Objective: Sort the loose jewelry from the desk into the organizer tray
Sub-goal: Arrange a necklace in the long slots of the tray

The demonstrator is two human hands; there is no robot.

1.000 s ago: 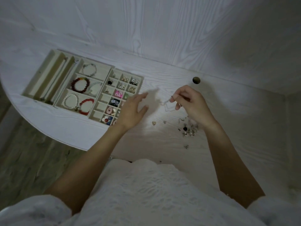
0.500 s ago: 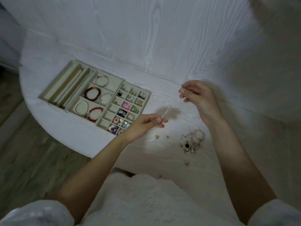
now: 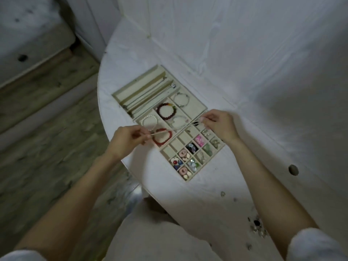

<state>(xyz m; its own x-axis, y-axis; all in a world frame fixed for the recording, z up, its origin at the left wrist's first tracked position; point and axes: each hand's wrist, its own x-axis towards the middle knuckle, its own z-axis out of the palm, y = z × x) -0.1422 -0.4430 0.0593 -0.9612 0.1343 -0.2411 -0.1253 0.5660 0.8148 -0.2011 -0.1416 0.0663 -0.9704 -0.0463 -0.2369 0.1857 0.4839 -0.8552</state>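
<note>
I hold a thin chain [image 3: 176,128] taut between my left hand [image 3: 125,141] and right hand [image 3: 219,125], each pinching one end, above the organizer tray [image 3: 199,108] near the table's left edge. Next, I judge, it needs lowering into a long slot [image 3: 148,95].

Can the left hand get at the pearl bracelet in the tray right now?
Probably not yet: the left hand sits right beside the pearl bracelet, with nothing covering it, but its fingers pinch one end of the thin chain that the right hand holds taut.
</note>
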